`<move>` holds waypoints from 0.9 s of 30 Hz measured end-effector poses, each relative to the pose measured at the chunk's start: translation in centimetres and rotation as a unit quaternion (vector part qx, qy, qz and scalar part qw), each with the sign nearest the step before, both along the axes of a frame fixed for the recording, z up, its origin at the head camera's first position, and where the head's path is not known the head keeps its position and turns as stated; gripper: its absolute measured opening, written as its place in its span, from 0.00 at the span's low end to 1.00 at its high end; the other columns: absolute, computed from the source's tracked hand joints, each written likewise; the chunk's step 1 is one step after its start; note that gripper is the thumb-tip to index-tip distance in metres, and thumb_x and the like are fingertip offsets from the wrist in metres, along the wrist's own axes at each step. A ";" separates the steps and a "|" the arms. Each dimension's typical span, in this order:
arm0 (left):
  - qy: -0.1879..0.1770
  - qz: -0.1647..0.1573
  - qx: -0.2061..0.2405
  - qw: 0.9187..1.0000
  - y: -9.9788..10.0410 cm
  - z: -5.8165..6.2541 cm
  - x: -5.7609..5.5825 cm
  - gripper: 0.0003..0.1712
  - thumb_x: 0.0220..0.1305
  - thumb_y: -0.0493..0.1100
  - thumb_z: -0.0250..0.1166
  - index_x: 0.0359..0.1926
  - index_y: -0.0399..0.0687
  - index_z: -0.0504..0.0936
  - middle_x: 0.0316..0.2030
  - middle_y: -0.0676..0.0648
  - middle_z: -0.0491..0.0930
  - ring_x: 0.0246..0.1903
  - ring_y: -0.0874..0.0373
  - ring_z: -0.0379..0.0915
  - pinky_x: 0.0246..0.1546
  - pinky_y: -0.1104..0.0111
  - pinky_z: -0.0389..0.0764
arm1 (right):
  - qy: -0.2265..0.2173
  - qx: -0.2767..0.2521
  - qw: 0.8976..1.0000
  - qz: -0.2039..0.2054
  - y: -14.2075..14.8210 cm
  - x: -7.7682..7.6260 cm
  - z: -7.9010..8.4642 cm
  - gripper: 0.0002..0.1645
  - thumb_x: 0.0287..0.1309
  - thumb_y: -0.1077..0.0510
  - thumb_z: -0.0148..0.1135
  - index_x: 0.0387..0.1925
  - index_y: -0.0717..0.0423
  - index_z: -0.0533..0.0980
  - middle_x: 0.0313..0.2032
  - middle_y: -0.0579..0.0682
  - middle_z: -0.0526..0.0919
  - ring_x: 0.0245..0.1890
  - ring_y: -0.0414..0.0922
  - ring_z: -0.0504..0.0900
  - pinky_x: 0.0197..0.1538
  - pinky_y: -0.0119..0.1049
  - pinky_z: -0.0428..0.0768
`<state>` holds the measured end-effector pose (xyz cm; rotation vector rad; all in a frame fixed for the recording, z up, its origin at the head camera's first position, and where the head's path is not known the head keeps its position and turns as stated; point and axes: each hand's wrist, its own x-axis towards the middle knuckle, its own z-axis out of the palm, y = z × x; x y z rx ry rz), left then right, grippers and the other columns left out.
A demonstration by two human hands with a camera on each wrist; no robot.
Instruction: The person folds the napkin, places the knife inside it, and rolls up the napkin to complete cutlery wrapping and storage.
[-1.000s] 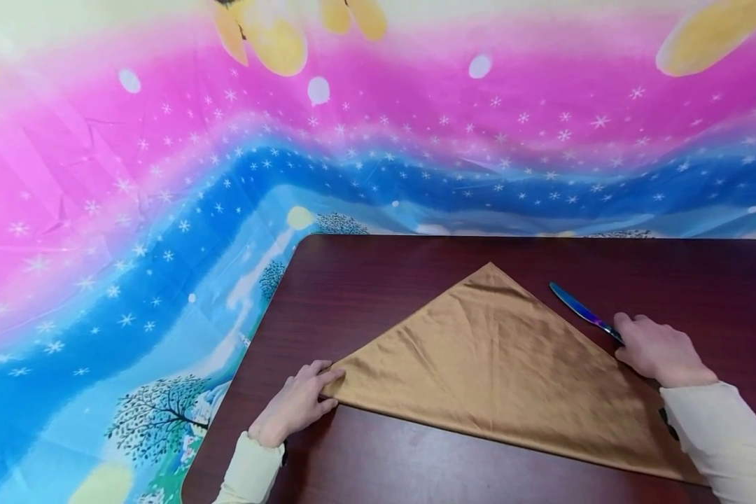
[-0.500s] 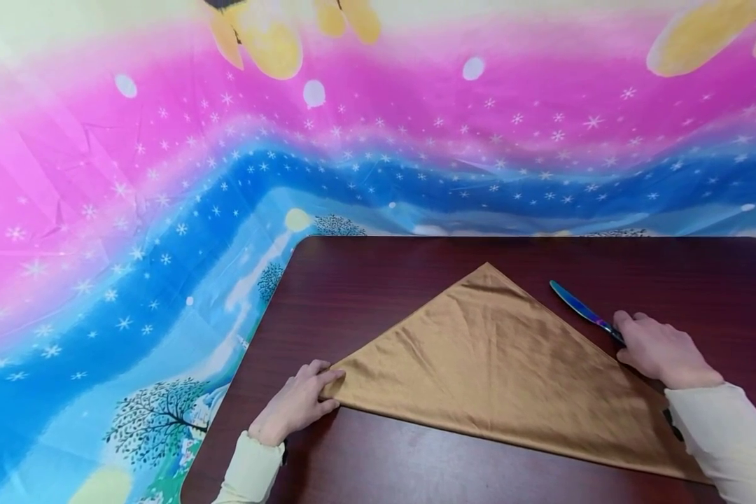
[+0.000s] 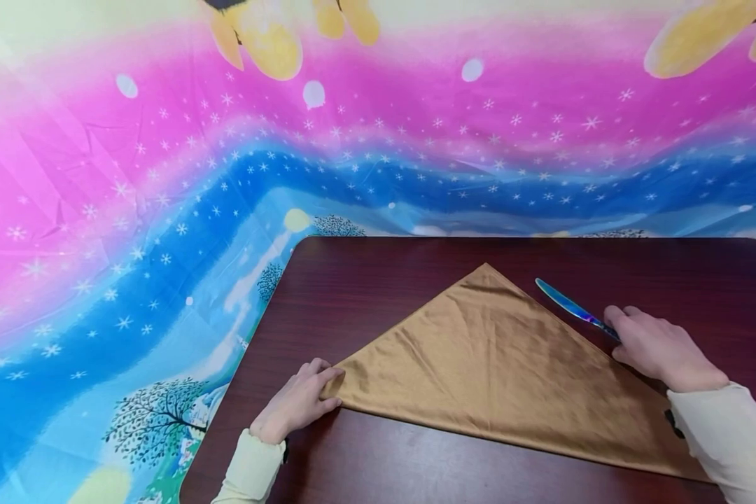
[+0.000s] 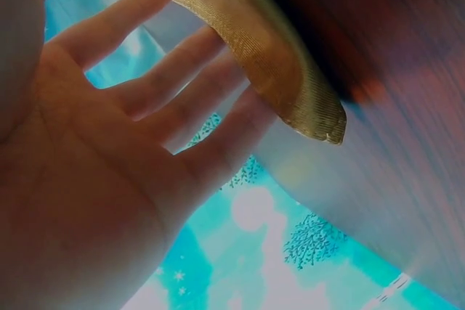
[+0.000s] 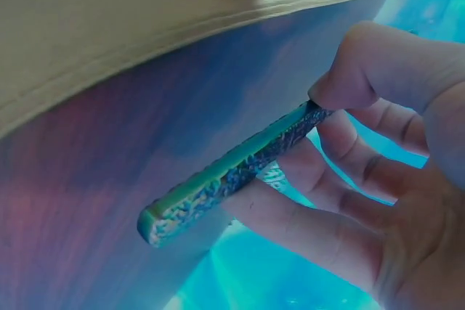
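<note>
A gold satin napkin [image 3: 479,357], folded into a triangle, lies on the dark wooden table with its peak at the far side. My left hand [image 3: 296,402] rests at its left corner, fingers fairly straight. In the left wrist view, the fingertips reach behind the edge of the gold cloth [image 4: 283,85]. My right hand [image 3: 664,350] pinches the handle of a table knife [image 3: 567,301] with a rainbow-blue blade, beside the napkin's right slope. The patterned handle [image 5: 232,168] shows between thumb and fingers in the right wrist view, and the blade points far left.
The dark red-brown table [image 3: 378,273] has rounded corners. Behind it and to the left hangs a pink and blue backdrop cloth [image 3: 378,126] with snowflakes and trees. The right sleeve [image 3: 724,434] covers the napkin's right corner.
My right hand has shifted slightly left with the table knife, bringing the blade tip nearer the napkin's peak. The left hand and napkin stay practically where they were.
</note>
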<state>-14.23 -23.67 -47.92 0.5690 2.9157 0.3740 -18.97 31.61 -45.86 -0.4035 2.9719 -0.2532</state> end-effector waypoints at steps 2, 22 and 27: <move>0.001 0.002 0.000 1.000 0.0 0.0 0.0 0.26 0.58 0.48 0.70 0.58 0.47 0.78 0.49 0.45 0.74 0.48 0.49 0.71 0.47 0.55 0.76 | 0.005 0.000 1.000 0.006 -0.4 0.1 0.3 0.18 0.47 0.65 0.65 0.41 0.62 0.69 0.29 0.53 0.73 0.20 0.43 0.67 0.22 0.37 0.66; 0.032 -0.006 -0.008 0.999 0.0 -0.2 -0.2 0.24 0.59 0.46 0.68 0.56 0.44 0.79 0.43 0.47 0.77 0.42 0.53 0.73 0.43 0.58 0.76 | 0.095 0.002 0.992 0.077 -4.3 1.4 2.5 0.16 0.44 0.68 0.65 0.34 0.55 0.69 0.24 0.45 0.66 0.19 0.39 0.61 0.20 0.32 0.60; 0.032 -0.004 -0.015 0.999 0.1 -0.1 -0.4 0.23 0.59 0.47 0.68 0.55 0.45 0.80 0.42 0.48 0.77 0.41 0.54 0.73 0.42 0.60 0.76 | 0.096 0.008 0.991 0.087 -5.0 1.5 2.8 0.16 0.42 0.69 0.64 0.33 0.54 0.69 0.24 0.45 0.65 0.20 0.39 0.61 0.21 0.32 0.59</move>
